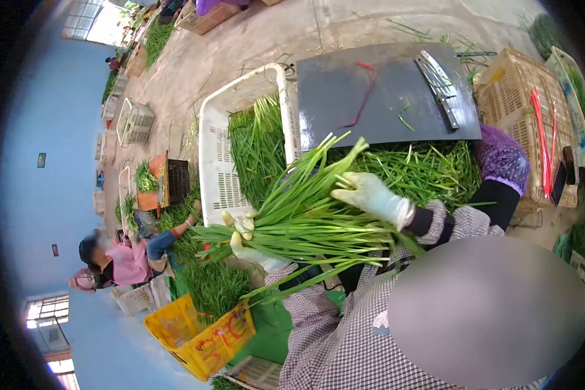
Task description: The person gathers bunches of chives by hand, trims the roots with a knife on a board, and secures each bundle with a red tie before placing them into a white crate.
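My left hand (252,250), in a pale glove, is closed round long green leafy stalks (318,237), which fan out to the right. My right hand (370,196), also gloved, is beside the upper part of the bunch, with its fingers apart and pointing left. More cut greens (429,172) lie beyond my right hand, below a dark board (331,84). On the board are a knife (439,88) and a red strip (365,97). A white crate (210,130) holding greens is at the board's left.
A yellow crate (205,348) with greens stands at the lower left. Another person (127,263) in pink sits at the left. Tan crates (523,110) with red strips (543,140) and a phone (558,185) are at the right. Smaller crates (135,123) line the wall.
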`<state>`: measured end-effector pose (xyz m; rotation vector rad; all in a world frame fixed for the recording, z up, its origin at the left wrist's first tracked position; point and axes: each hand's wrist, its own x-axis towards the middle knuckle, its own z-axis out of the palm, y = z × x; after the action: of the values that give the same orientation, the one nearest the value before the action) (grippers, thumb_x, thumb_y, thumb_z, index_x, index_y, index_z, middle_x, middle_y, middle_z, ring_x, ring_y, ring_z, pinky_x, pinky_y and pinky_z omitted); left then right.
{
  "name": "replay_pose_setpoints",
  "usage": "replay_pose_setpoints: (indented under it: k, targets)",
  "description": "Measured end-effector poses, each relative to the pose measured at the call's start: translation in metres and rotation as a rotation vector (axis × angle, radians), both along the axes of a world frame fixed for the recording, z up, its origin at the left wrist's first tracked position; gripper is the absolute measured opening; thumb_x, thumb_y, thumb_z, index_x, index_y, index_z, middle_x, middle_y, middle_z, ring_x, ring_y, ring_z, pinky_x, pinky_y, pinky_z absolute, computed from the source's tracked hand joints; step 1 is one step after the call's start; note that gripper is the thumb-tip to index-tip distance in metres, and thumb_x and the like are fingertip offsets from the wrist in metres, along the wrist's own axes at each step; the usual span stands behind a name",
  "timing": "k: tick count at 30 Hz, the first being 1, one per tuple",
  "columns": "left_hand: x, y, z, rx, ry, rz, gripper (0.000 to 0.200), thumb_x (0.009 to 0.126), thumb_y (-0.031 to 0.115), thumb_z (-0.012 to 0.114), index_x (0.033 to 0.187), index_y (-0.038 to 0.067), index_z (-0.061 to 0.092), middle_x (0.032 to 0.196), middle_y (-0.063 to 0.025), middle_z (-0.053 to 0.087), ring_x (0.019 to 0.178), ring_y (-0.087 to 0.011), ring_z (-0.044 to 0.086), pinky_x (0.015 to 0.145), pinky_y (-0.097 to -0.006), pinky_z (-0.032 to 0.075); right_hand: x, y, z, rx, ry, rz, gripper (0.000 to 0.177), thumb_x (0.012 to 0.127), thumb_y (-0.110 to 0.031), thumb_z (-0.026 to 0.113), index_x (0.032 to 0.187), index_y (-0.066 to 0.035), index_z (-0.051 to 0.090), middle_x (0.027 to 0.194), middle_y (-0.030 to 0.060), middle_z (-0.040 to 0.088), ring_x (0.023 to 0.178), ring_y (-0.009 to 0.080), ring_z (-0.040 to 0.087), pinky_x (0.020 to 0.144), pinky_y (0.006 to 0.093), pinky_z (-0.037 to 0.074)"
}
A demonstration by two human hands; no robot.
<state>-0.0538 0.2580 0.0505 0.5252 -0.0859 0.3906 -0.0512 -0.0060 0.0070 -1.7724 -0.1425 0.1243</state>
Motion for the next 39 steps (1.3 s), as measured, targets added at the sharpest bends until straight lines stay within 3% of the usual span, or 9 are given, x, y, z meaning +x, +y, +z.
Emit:
replay_pose_setpoints:
  k: [4, 7, 9, 18, 21, 22, 31, 37, 39]
  targets:
    - [0.001, -0.002, 0.014, 0.068, -0.031, 0.021, 0.051, 0.101, 0.023, 0.060, 0.149, 0.007, 0.056, 0.082, 0.0038, 0.059, 0.096, -0.0184, 0.063, 0.107, -0.0431, 0.054, -0.002, 0.020, 0.034, 0.156, -0.060, 0.017, 0.032, 0.103, -0.024, 0.069, 0.122, 0.002, 0.071, 0.100, 0.0137, 0.077, 0.092, 0.0220, 0.071, 0.088, 0.0350, 0.055]
    - [-0.003, -0.004, 0.015, -0.089, 0.003, 0.029, 0.049, 0.102, 0.021, 0.057, 0.148, 0.005, 0.057, 0.082, 0.0030, 0.059, 0.095, -0.0176, 0.063, 0.107, -0.0415, 0.054, -0.011, -0.023, 0.104, 0.631, 0.451, 0.015, 0.019, 0.105, -0.025, 0.066, 0.108, -0.006, 0.071, 0.081, -0.0079, 0.058, 0.057, 0.0005, 0.042, 0.048, 0.0189, 0.032]
    - [0.000, 0.031, -0.026, -0.093, -0.055, -0.013, 0.050, 0.106, 0.027, 0.052, 0.154, 0.012, 0.054, 0.091, 0.0041, 0.062, 0.106, -0.0201, 0.062, 0.108, -0.0507, 0.053, -0.017, -0.065, 0.087, 0.864, 0.394, 0.117, 0.020, 0.109, -0.027, 0.060, 0.114, -0.007, 0.062, 0.070, -0.0105, 0.038, 0.052, 0.0011, 0.034, 0.045, 0.0212, 0.026]
    - [-0.002, 0.074, -0.102, -0.160, 0.121, -0.095, 0.048, 0.105, 0.037, 0.050, 0.152, 0.033, 0.058, 0.113, -0.0031, 0.072, 0.116, -0.0327, 0.066, 0.100, -0.0628, 0.057, -0.059, -0.182, 0.035, 1.208, 0.136, -0.060, 0.025, 0.111, -0.033, 0.059, 0.101, -0.010, 0.056, 0.072, -0.0083, 0.043, 0.047, 0.0020, 0.033, 0.044, 0.0198, 0.027]
    - [-0.002, 0.068, -0.091, -0.200, 0.138, -0.145, 0.049, 0.104, 0.038, 0.049, 0.152, 0.034, 0.058, 0.116, -0.0055, 0.073, 0.114, -0.0331, 0.066, 0.095, -0.0646, 0.059, -0.067, -0.189, 0.037, 0.946, 0.137, -0.182, 0.029, 0.112, -0.037, 0.057, 0.098, -0.011, 0.055, 0.070, -0.0092, 0.040, 0.049, 0.0015, 0.032, 0.045, 0.0196, 0.024]
    - [-0.005, 0.052, -0.076, -0.228, 0.208, -0.040, 0.042, 0.103, 0.027, 0.056, 0.143, 0.017, 0.067, 0.090, 0.0009, 0.068, 0.099, -0.0182, 0.065, 0.092, -0.0424, 0.061, -0.067, -0.186, 0.041, 0.850, 0.135, -0.219, 0.031, 0.112, -0.039, 0.057, 0.099, -0.011, 0.055, 0.069, -0.0096, 0.039, 0.050, 0.0015, 0.032, 0.046, 0.0199, 0.024]
    - [0.010, 0.108, -0.118, -0.095, 0.333, -0.254, 0.020, 0.095, 0.031, 0.059, 0.092, 0.012, 0.066, 0.087, 0.0007, 0.068, 0.085, -0.0271, 0.070, 0.090, -0.0559, 0.059, -0.059, -0.223, 0.072, 0.287, 0.064, -0.450, 0.025, 0.109, -0.029, 0.063, 0.113, -0.005, 0.064, 0.085, -0.0057, 0.058, 0.062, 0.0006, 0.043, 0.052, 0.0171, 0.030]
    - [0.005, 0.094, -0.102, -0.257, 0.143, -0.388, 0.026, 0.097, 0.032, 0.059, 0.098, 0.008, 0.069, 0.094, -0.0041, 0.073, 0.089, -0.0299, 0.071, 0.091, -0.0536, 0.059, -0.070, -0.257, 0.074, 0.387, -0.011, -0.468, 0.032, 0.109, -0.037, 0.065, 0.110, -0.005, 0.065, 0.078, -0.0073, 0.051, 0.059, 0.0003, 0.041, 0.051, 0.0167, 0.029]
    - [0.008, 0.093, -0.096, -0.140, 0.035, -0.326, 0.039, 0.109, 0.026, 0.045, 0.131, -0.001, 0.065, 0.103, -0.0121, 0.069, 0.090, -0.0279, 0.070, 0.094, -0.0505, 0.062, -0.072, -0.271, 0.082, 0.325, -0.039, -0.531, 0.032, 0.109, -0.037, 0.065, 0.110, -0.005, 0.065, 0.077, -0.0077, 0.051, 0.059, 0.0001, 0.041, 0.051, 0.0168, 0.028]
